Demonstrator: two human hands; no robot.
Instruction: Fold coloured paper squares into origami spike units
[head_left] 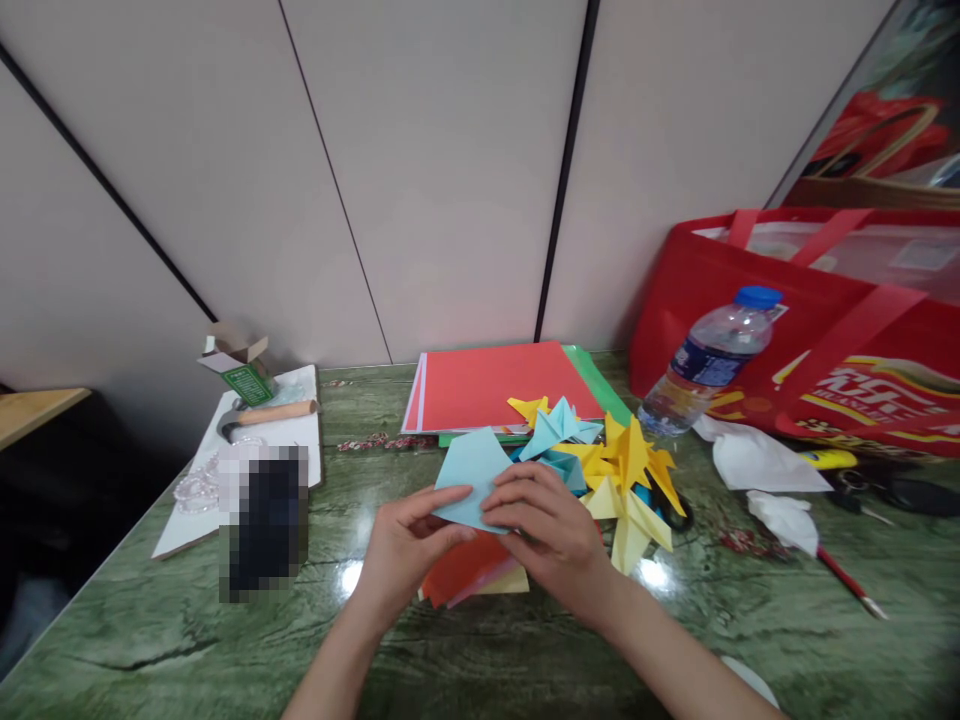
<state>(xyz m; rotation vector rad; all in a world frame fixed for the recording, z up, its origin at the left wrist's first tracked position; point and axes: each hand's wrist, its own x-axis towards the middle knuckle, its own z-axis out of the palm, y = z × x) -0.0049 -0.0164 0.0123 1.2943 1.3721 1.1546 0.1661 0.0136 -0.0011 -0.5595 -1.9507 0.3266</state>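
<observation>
Both of my hands hold a light blue sheet of paper, raised a little above the green marbled table. My left hand pinches its lower left edge between thumb and fingers. Across its right side lie the bent fingers of my right hand, pressing on the paper. Its top edge comes to an angled corner, so it looks folded. Under the hands are orange, pink and cream papers. Just right of my right hand lies a pile of folded paper shapes, light blue, yellow and pale yellow.
A stack of coloured paper with red on top lies by the wall. On the right stand a water bottle and a red bag, near tissues and a red pen. A white board at left holds a sickle-like tool and a small box.
</observation>
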